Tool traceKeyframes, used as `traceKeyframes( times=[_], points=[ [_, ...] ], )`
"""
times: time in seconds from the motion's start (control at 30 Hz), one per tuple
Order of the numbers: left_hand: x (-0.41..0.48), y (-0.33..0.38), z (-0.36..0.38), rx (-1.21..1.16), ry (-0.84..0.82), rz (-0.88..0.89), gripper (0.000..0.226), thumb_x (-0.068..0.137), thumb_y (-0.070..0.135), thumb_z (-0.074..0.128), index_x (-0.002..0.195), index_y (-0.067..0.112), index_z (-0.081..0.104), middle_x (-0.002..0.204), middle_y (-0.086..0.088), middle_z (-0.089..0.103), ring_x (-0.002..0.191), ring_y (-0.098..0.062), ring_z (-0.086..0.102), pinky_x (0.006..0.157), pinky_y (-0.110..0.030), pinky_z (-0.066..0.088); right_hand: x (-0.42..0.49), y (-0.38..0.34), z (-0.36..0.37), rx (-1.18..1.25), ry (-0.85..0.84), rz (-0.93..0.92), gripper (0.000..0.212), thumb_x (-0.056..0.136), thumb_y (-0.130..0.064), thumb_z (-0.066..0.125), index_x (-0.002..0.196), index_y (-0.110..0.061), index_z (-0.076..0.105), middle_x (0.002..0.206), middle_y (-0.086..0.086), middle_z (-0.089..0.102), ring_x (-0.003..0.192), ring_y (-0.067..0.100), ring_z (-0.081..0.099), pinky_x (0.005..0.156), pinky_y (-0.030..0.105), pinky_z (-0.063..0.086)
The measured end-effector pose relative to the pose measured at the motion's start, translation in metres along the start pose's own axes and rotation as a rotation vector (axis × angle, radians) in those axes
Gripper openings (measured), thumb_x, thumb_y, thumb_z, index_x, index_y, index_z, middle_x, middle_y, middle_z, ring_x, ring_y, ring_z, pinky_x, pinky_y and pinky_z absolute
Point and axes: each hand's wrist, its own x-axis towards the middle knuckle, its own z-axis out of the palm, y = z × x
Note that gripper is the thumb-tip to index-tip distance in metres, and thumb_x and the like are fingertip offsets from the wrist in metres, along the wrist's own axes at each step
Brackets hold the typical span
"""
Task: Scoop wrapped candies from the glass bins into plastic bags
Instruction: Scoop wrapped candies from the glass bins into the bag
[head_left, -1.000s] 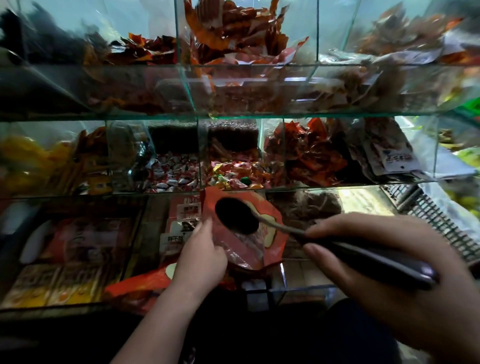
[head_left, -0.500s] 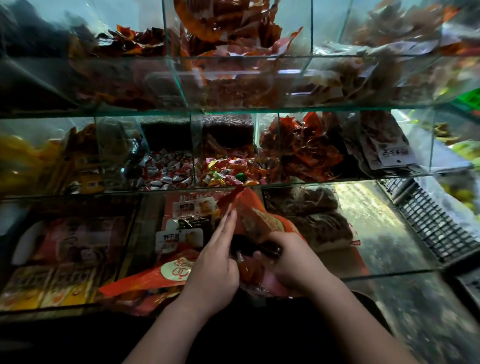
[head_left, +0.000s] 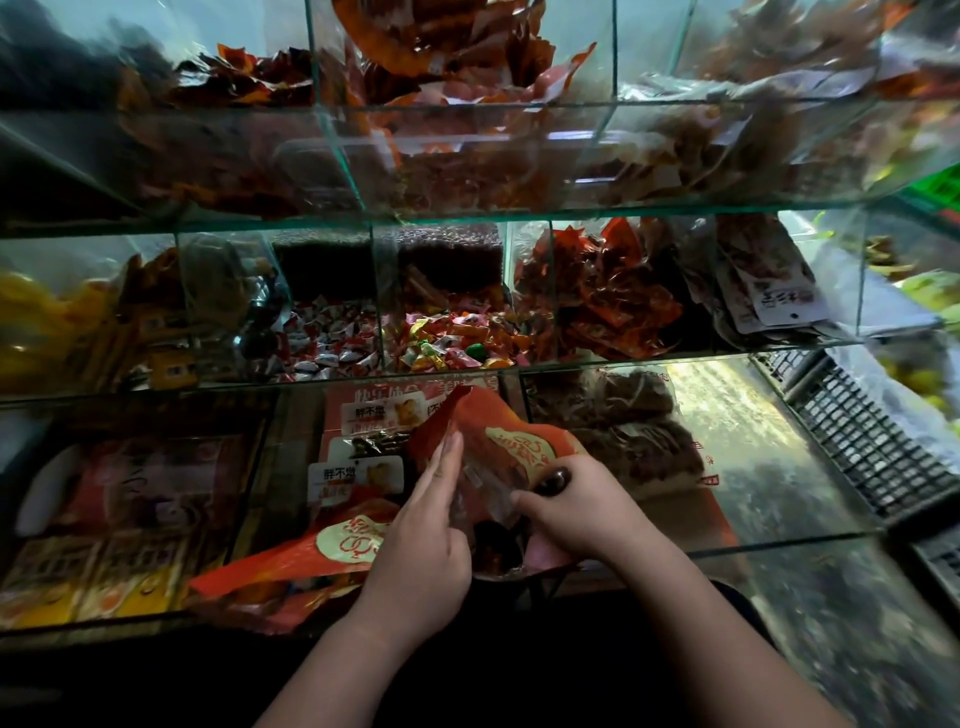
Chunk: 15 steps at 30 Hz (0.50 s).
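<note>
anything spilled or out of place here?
No spill visible. One oddity: a spare red bag lies loose and flat on the lower shelf left of the left hand, not stacked. The right hand has the scoop pushed inside the held bag.

Candy bin (head_left: 452, 338) behind bag (head_left: 498, 447); crate (head_left: 857, 441) far rt.

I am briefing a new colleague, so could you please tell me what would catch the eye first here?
Low in the centre, both hands, left and right, hold a red-orange plastic bag open in front of the glass bins. Just above it, on the middle shelf, the bright mixed wrapped candies stand out beside red-and-white ones.
</note>
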Motion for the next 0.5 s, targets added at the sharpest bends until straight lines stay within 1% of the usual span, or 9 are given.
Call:
traceKeyframes(
  times=[0.07,0.13,0.17,0.2,0.27,0.3,0.33,0.43,0.5],
  points=[
    [0.0,0.001,0.0,-0.005,0.001,0.012,0.098,0.095,-0.001,0.04,0.133,0.073,-0.012,0.134,0.06,-0.01,0.139,-0.024,0.043,0.101,-0.049,0.046,-0.001,-0.002,-0.008,0.095,0.029,0.044,0.024,0.079,-0.044,0.077,0.07,-0.023,0.072,0.061,-0.009,0.073,0.055,0.001,0.068,0.049,0.018,0.052],
    [0.001,0.003,0.0,-0.03,0.007,0.013,0.097,0.096,-0.001,0.04,0.134,0.072,-0.011,0.132,0.063,-0.01,0.141,-0.019,0.042,0.096,-0.04,0.051,-0.006,-0.004,-0.019,0.193,0.037,0.089,0.026,0.077,-0.041,0.075,0.071,-0.016,0.074,0.062,-0.006,0.074,0.054,0.008,0.071,0.056,0.032,0.063],
    [0.001,0.005,0.0,-0.05,0.01,0.011,0.097,0.096,-0.001,0.04,0.134,0.073,-0.01,0.131,0.065,-0.01,0.142,-0.014,0.039,0.089,-0.031,0.053,-0.011,-0.006,-0.026,0.259,0.042,0.107,0.028,0.075,-0.039,0.074,0.072,-0.011,0.074,0.063,0.001,0.075,0.056,0.016,0.074,0.06,0.042,0.065],
    [0.001,0.006,0.0,-0.068,0.016,0.007,0.097,0.096,-0.002,0.04,0.134,0.074,-0.008,0.131,0.065,-0.009,0.143,-0.006,0.035,0.082,-0.018,0.053,-0.016,-0.006,-0.032,0.334,0.055,0.122,0.03,0.074,-0.037,0.074,0.074,-0.007,0.074,0.064,0.008,0.075,0.057,0.024,0.075,0.062,0.05,0.065],
    [0.001,0.008,-0.001,-0.093,0.028,0.002,0.099,0.096,-0.003,0.04,0.132,0.078,-0.005,0.14,0.059,-0.006,0.137,0.02,0.024,0.078,-0.006,0.046,-0.027,-0.005,-0.047,0.468,0.104,0.148,0.031,0.074,-0.035,0.076,0.076,-0.004,0.074,0.067,0.016,0.075,0.058,0.033,0.075,0.06,0.056,0.064],
    [0.001,0.009,-0.002,-0.1,0.036,0.004,0.1,0.096,-0.003,0.04,0.131,0.08,-0.004,0.144,0.055,-0.003,0.131,0.028,0.022,0.08,-0.005,0.046,-0.034,-0.003,-0.054,0.53,0.129,0.152,0.029,0.076,-0.033,0.078,0.075,-0.004,0.075,0.068,0.019,0.075,0.058,0.035,0.075,0.059,0.055,0.064],
    [0.001,0.008,-0.003,-0.104,0.047,0.006,0.101,0.096,-0.002,0.04,0.131,0.082,-0.003,0.145,0.054,-0.002,0.13,0.029,0.022,0.084,-0.006,0.046,-0.04,-0.001,-0.06,0.599,0.15,0.15,0.026,0.079,-0.03,0.079,0.074,-0.004,0.076,0.069,0.02,0.075,0.059,0.038,0.075,0.057,0.053,0.064],
    [0.002,0.005,-0.009,-0.108,0.098,-0.009,0.101,0.095,-0.002,0.041,0.134,0.081,0.001,0.143,0.058,0.001,0.142,0.002,0.032,0.098,-0.03,0.052,-0.056,0.005,-0.075,0.82,0.235,0.141,0.022,0.088,-0.018,0.077,0.077,0.001,0.074,0.072,0.026,0.075,0.06,0.043,0.074,0.053,0.042,0.061],
    [0.002,0.003,-0.013,-0.109,0.145,-0.03,0.102,0.095,-0.004,0.042,0.134,0.082,0.002,0.152,0.048,0.007,0.135,0.005,0.039,0.092,-0.034,0.056,-0.062,0.008,-0.081,0.926,0.276,0.133,0.022,0.09,-0.015,0.074,0.085,0.006,0.072,0.073,0.027,0.075,0.06,0.044,0.074,0.051,0.04,0.06]
  ],
)
